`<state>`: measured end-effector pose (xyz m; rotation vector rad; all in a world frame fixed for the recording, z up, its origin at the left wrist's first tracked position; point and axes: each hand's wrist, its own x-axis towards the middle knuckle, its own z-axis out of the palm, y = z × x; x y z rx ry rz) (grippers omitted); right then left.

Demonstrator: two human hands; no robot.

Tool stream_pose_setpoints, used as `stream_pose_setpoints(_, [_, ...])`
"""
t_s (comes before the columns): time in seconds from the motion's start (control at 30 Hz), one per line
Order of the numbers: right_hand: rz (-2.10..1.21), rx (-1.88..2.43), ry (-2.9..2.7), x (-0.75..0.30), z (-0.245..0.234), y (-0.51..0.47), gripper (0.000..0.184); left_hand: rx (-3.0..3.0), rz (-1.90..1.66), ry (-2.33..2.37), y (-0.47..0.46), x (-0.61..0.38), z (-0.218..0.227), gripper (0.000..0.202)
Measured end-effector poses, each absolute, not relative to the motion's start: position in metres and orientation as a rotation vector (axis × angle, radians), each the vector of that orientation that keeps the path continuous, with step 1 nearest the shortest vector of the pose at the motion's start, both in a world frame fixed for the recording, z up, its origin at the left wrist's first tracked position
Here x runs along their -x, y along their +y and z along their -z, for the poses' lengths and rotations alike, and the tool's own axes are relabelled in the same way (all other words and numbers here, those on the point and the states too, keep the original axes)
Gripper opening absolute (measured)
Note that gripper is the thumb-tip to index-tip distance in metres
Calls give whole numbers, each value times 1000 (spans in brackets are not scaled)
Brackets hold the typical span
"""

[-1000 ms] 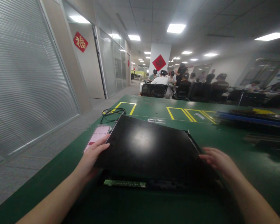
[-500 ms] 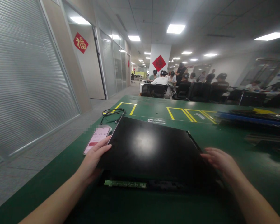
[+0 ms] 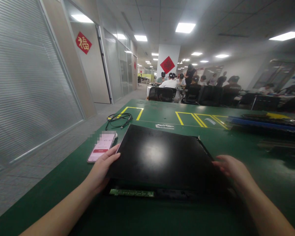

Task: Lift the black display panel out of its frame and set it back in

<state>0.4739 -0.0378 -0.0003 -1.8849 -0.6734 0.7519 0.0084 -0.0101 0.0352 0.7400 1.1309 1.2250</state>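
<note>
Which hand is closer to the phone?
Left. The left hand is just beside the phone; the right hand is farther off, across the black panel.

Two bare forearms [image 3: 61, 213], slimmer towards the bare wrists [image 3: 89, 188].

Your panel [image 3: 159, 160] is black, the strip [image 3: 131, 193] below it green. You've got a green tabletop [image 3: 159, 114] with yellow tape outlines [image 3: 179, 118], plus a pink phone screen [image 3: 98, 156] with red bar [image 3: 100, 151].

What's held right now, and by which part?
The black display panel: the left hand holds it by its left edge. The right hand is at the right edge; whether it grips there can't be told.
</note>
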Motion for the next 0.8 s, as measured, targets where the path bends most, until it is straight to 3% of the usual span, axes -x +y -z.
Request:
stream_pose_setpoints(0.47, [-643, 1988, -767, -457, -16, -42, 24, -685, -1147, 1175, -12, -15, -42, 48])
stream_pose_setpoints(0.8, [-525, 2152, -968, -464, -8, -39, 30, -682, -1170, 1172, -7, -14, -35, 54])
